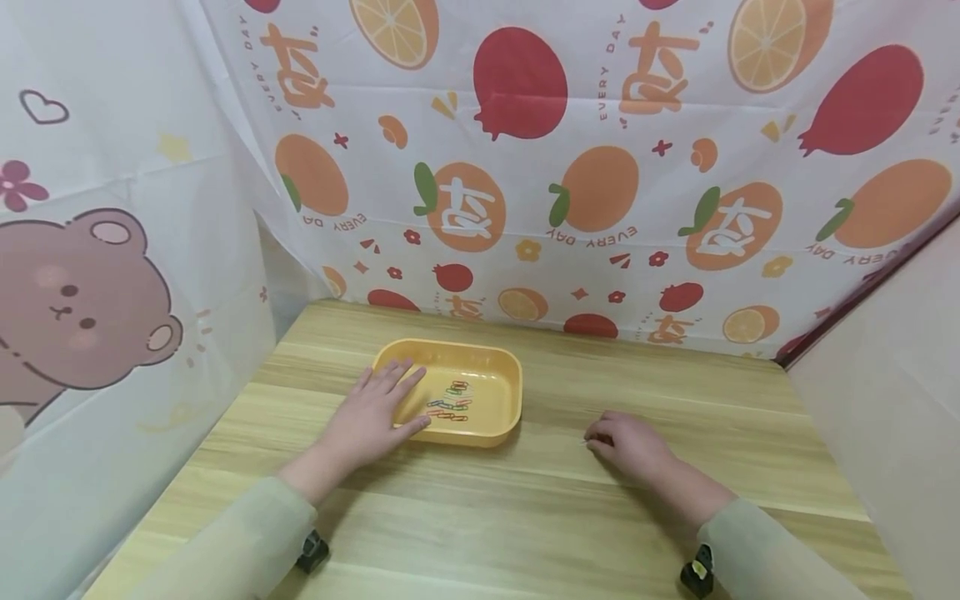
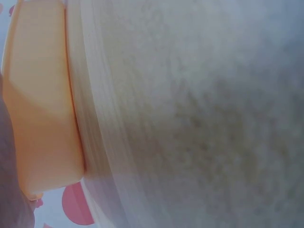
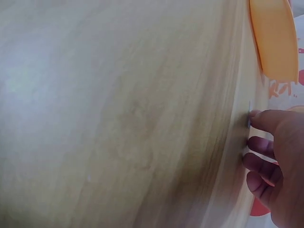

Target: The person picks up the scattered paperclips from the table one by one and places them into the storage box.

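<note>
A yellow tray (image 1: 491, 429) stands on the wooden table, with several coloured paper clips (image 1: 450, 408) lying loose on its floor. Over the tray's left side rests my left hand (image 1: 371, 421), fingers spread and fairly straight, the thumb along the near rim. To the right of the tray, my right hand (image 1: 630, 446) is low over the table and pinches a small, thin, pale piece (image 3: 249, 115) between thumb and finger. Too little of that piece shows to tell its kind. In the left wrist view, only the tray's outer wall (image 2: 45, 104) and a dark edge of the hand appear.
The wooden table (image 1: 480, 517) reaches back to a hanging cloth (image 1: 525, 208) printed with fruit. Another cloth with a bear print (image 1: 82, 300) hangs along the left, and a pale panel (image 1: 892, 358) borders the right side.
</note>
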{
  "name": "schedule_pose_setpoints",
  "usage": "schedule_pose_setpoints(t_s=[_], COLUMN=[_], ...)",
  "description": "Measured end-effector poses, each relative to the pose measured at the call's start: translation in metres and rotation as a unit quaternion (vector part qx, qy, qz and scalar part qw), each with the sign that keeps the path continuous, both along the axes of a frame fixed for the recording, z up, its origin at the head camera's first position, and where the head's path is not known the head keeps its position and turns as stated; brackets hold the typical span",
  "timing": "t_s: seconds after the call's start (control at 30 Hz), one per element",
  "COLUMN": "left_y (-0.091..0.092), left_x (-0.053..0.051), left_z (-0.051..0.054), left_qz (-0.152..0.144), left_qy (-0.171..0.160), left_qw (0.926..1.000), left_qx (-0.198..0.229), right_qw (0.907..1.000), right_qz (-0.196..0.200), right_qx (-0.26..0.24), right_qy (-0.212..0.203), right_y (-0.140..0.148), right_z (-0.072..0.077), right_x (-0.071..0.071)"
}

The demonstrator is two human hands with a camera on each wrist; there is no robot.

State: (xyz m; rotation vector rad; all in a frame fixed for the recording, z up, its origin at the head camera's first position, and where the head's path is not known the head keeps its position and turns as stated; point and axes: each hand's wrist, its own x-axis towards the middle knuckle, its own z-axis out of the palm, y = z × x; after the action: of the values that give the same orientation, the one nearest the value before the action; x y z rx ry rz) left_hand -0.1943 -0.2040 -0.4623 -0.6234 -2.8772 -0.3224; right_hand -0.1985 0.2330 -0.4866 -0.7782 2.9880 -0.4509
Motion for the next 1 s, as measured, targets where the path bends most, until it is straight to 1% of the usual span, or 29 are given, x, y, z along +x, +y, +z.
schedule_pose_setpoints(t_s=[0.23,0.37,0.5,0.7,0.87,1.0], left_y=[0.0,0.0,0.0,0.0,-0.001,0.0], left_x=[-0.001,0.0,0.0,-0.002,-0.002,-0.001], left_z=[-0.002,-0.002,-0.002,-0.004,-0.006,-0.004], left_qz=[0.004,0.002,0.0,-0.002,-0.002,-0.004], left_qy=[0.004,0.005,0.007,0.01,0.01,0.01], left_qw=[1.0,1.0,1.0,0.9999,0.9999,0.9999], left_qx=[-0.004,-0.002,-0.002,-0.004,-0.006,-0.005], right_qw=[0.9999,0.9997,0.9996,0.9995,0.9982,0.9966], right_qz=[-0.008,-0.017,-0.019,0.004,0.001,0.006], right_qx=[-0.01,-0.016,-0.016,-0.012,-0.007,-0.013], right_qy=[0.008,0.002,-0.014,-0.028,-0.06,-0.082], right_y=[0.0,-0.001,-0.002,-0.002,-0.004,-0.006], right_z=[-0.001,-0.001,0.0,0.002,0.006,0.01], right_x=[0.0,0.0,-0.003,-0.011,-0.014,-0.018])
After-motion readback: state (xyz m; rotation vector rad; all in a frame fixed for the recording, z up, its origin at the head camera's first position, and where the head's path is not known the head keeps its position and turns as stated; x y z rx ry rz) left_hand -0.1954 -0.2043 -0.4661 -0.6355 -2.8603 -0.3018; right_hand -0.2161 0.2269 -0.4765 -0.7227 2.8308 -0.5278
